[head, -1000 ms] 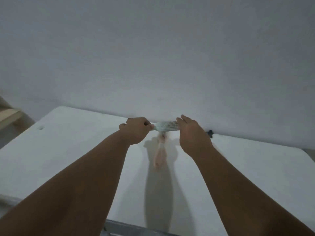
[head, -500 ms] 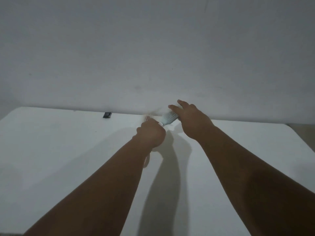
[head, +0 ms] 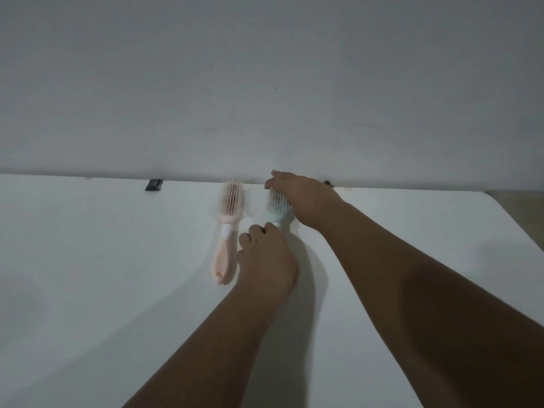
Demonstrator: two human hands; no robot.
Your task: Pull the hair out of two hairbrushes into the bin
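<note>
A pink hairbrush [head: 225, 231] lies bristles up on the white table [head: 88, 260], its head toward the wall. Right beside it is a light blue hairbrush [head: 276, 208], also bristles up. My left hand [head: 266, 260] grips the blue brush's handle, which it hides. My right hand [head: 300, 195] lies over the right side and far end of the blue brush's head, fingers bent down onto the bristles; its thumb is hidden. I cannot make out any hair in the blue brush. No bin is in view.
A plain grey wall [head: 265, 83] rises directly behind the table's far edge. A small black clip [head: 153, 184] sits on that edge to the left, and another dark bit [head: 327, 183] shows behind my right hand. The table's right corner [head: 500, 207] curves away.
Both hands have brought the blue brush from mid-air, held crosswise, down toward the wall, and it now points lengthwise next to the pink brush. The view has shifted left.
</note>
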